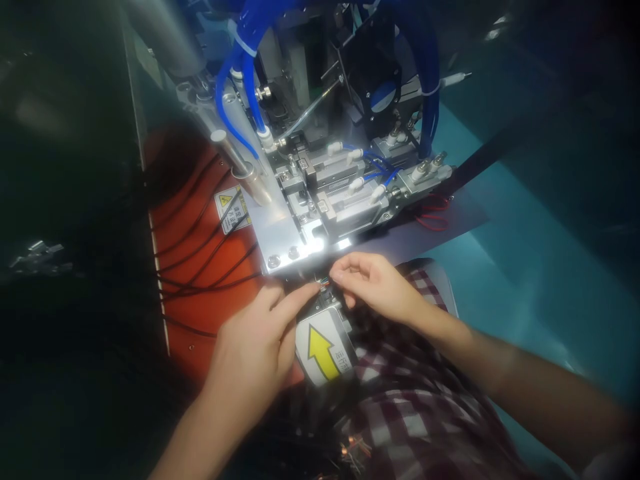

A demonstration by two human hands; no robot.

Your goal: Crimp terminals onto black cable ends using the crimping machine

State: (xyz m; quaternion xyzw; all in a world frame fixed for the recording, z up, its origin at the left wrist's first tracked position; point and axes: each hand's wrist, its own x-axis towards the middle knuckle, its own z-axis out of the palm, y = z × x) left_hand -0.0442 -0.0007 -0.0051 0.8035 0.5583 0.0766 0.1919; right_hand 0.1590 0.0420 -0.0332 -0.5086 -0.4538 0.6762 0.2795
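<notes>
Several thin coloured wires [324, 283] lie between my fingertips, at the small black fixture [325, 299] in front of the machine's bright metal plate [280, 230]. My left hand [255, 330] is closed on the near left side, its thumb reaching to the wires. What its curled fingers hold is hidden. From the right, my right hand [377, 283] pinches with thumb and forefinger at the other end of the wires. Just below the fixture is a white cover [305, 333] with a yellow arrow label [323, 350].
Black cables [200, 291] run across the orange panel [187, 350] at left, near a warning label [233, 210]. Pneumatic cylinders [357, 213] with blue hoses [247, 87] stand beyond my hands. Checkered cloth [410, 427] and copper-coloured wire ends [355, 448] are below.
</notes>
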